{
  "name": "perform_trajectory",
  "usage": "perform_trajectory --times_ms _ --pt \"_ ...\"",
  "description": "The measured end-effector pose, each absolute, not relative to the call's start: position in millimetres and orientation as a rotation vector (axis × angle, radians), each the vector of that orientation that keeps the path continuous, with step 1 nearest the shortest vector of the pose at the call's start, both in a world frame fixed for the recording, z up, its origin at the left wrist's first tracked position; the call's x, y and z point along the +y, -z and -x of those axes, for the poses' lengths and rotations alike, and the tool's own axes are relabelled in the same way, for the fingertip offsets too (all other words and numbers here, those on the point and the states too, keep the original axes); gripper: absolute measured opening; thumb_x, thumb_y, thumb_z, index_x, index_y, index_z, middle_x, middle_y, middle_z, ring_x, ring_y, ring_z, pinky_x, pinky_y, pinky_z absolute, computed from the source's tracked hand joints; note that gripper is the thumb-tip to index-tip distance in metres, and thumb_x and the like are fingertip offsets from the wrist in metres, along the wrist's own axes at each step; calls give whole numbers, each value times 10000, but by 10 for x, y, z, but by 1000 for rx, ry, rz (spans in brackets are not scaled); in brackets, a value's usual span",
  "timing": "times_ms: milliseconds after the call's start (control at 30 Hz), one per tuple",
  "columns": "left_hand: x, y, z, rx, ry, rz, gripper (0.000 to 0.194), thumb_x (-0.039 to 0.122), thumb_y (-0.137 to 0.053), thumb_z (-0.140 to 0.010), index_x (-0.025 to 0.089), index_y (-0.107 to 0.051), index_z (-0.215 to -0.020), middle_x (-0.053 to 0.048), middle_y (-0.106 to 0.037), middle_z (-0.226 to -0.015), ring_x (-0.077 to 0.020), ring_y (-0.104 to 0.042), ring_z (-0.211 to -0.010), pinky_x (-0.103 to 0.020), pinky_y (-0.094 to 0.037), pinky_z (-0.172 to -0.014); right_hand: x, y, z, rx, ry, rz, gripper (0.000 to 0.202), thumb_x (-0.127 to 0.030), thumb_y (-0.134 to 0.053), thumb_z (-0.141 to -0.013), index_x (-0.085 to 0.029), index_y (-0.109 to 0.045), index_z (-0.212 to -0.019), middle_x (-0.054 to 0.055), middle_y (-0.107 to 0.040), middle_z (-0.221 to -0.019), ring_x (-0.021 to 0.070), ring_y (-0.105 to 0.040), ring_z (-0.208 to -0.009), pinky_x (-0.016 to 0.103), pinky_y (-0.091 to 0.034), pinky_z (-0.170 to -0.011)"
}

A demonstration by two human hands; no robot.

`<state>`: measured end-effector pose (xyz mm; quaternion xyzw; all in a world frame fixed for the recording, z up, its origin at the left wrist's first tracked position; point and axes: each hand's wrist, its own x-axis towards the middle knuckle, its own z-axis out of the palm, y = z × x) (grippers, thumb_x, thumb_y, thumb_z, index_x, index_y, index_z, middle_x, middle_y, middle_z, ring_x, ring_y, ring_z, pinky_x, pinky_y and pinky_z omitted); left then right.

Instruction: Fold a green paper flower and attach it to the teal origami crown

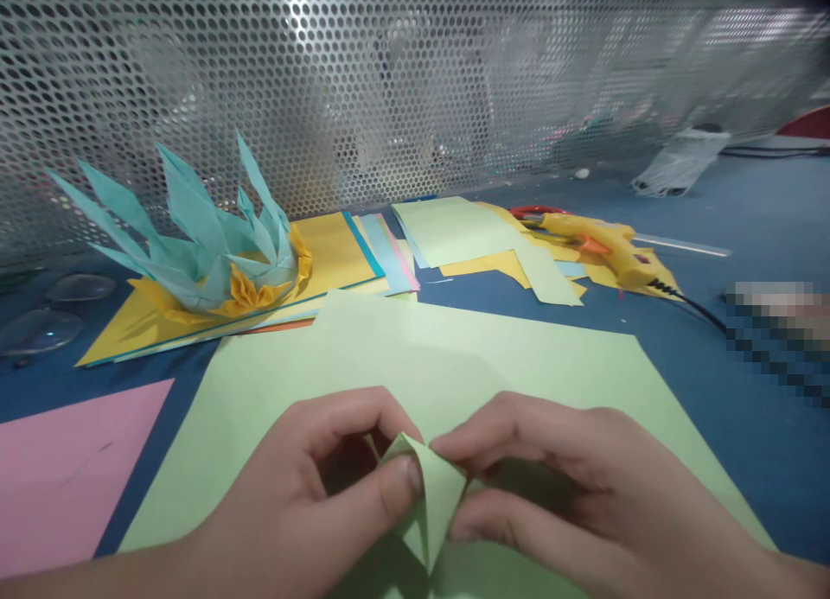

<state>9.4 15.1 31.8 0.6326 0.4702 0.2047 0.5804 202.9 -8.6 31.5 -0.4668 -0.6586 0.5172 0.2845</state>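
A small folded piece of light green paper (442,488) is held between my two hands, above a large light green paper sheet (454,348). My left hand (324,487) pinches its left side, the thumb pressed on the front face and the index finger behind the top. On the right edge, my right hand (551,487) grips it between thumb and fingertips. The folded piece comes to a point at its lower end. Fingers of both hands partly hide its sides.
A paper crown of teal spikes (194,227) stands on stacked coloured paper (330,240) at the left. Glasses (42,331) and a pink sheet (71,469) lie nearby. Toward the right are paper scraps (548,275) and a yellow glue gun (603,245). Perforated metal mesh (389,89) rises behind.
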Motion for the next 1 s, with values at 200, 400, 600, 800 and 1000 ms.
perform_trajectory --times_ms 200,400,600,800,1000 --pt "157 -346 -116 1049 -516 -1488 201 335 -591 -793 194 -568 -652 52 -484 -555 -102 -430 -526 -184 -344 -481 -60 -315 -2025 -1828 -1269 1292 59 -240 -684 -779 -253 -686 -837 -45 -738 -741 120 -656 -641 196 -502 -576" --pt "160 -330 -105 998 -516 -1439 213 349 -619 -809 189 -572 -676 39 -519 -594 -111 -465 -557 -189 -375 -507 -50 -345 -2041 -1800 -1308 1371 116 -319 -649 -803 -226 -664 -735 -20 -701 -657 129 -585 -579 215 -457 -521" --pt "154 -324 -95 1031 -497 -1518 248 401 -554 -848 190 -597 -726 15 -555 -614 -142 -532 -561 -227 -422 -514 -26 -350 -2018 -1722 -1291 1416 181 -300 -616 -807 -227 -599 -643 -28 -639 -595 122 -531 -563 207 -430 -509" --pt "151 -347 -64 1001 -505 -1586 281 411 -543 -862 184 -639 -727 8 -583 -635 -141 -539 -590 -219 -429 -536 -50 -344 -2006 -1689 -1322 1452 215 -348 -590 -811 -222 -572 -637 -19 -609 -588 129 -507 -563 222 -416 -506" --pt "152 -316 -84 940 -522 -1438 134 279 -725 -732 189 -632 -694 53 -557 -604 -95 -471 -550 -161 -383 -496 -62 -343 -1997 -1678 -1359 1477 244 -392 -559 -813 -224 -567 -637 -3 -605 -598 149 -519 -587 244 -412 -517"
